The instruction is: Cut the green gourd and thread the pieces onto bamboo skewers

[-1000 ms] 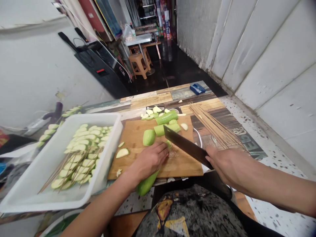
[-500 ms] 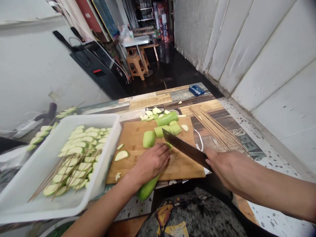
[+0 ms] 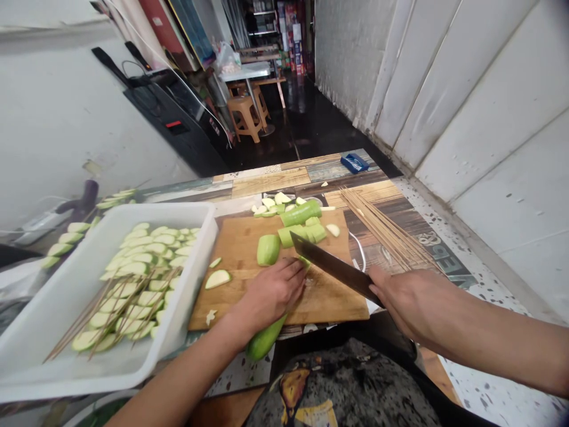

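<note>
My left hand (image 3: 278, 286) is wrapped over a green zucchini (image 3: 265, 339), which lies on a wooden cutting board (image 3: 329, 302) with one end sticking out over the near edge. My right hand (image 3: 400, 293) grips a dark-bladed cleaver (image 3: 333, 267), its blade tilted just right of my left fingers. Beyond my left hand sits a short zucchini chunk (image 3: 268, 250), beside a sliced zucchini piece (image 3: 302, 234). A longer zucchini piece (image 3: 301, 212) rests at the board's far edge. One flat slice (image 3: 218, 279) lies on the left of the board.
To the left, a white plastic tray (image 3: 184, 320) holds skewered zucchini slices (image 3: 146, 249). Bare bamboo skewers (image 3: 386, 228) are spread right of the board. Cut pieces (image 3: 275, 203) lie behind it. A blue box (image 3: 354, 162) stands at the table's far corner.
The view has shifted very slightly, so the tray appears a little further left. Both hands, the cleaver and the zucchini keep nearly the same positions.
</note>
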A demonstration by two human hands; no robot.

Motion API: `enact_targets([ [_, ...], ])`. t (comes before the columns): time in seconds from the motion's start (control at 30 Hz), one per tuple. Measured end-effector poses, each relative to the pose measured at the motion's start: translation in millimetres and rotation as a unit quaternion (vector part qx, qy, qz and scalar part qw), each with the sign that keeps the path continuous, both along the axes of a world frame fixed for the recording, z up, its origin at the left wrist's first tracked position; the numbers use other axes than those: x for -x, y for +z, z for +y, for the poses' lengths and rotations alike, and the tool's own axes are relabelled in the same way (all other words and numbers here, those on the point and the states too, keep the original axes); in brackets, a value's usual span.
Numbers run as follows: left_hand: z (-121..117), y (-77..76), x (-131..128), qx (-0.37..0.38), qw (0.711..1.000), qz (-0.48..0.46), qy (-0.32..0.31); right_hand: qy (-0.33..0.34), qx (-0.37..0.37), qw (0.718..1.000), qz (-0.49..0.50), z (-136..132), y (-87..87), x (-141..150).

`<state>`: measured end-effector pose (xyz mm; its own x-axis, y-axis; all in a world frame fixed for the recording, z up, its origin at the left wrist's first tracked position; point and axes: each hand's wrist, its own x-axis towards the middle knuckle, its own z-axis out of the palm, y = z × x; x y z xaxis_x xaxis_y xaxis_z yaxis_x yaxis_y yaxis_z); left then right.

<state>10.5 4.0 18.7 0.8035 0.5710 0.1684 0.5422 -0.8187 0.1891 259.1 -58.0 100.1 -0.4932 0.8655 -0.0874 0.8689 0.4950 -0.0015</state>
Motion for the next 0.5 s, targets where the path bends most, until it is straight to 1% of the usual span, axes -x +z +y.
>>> enact_targets([
  [0.13,0.2,0.3,-0.8,-0.023,1.000,-0.002,-0.004,-0.005,0.005,1.000,-0.004,-0.3,1.5,2.2],
  [0.33,1.1,2.5,-1.6,-0.075,0.997,0.000,-0.019,-0.022,0.036,0.998,-0.036,-0.3,3.9,4.3],
  [0.5,1.2,3.9,-2.1,-0.089,0.996,-0.001,-0.024,-0.018,0.045,0.997,-0.058,1.4,5.2,4.9],
])
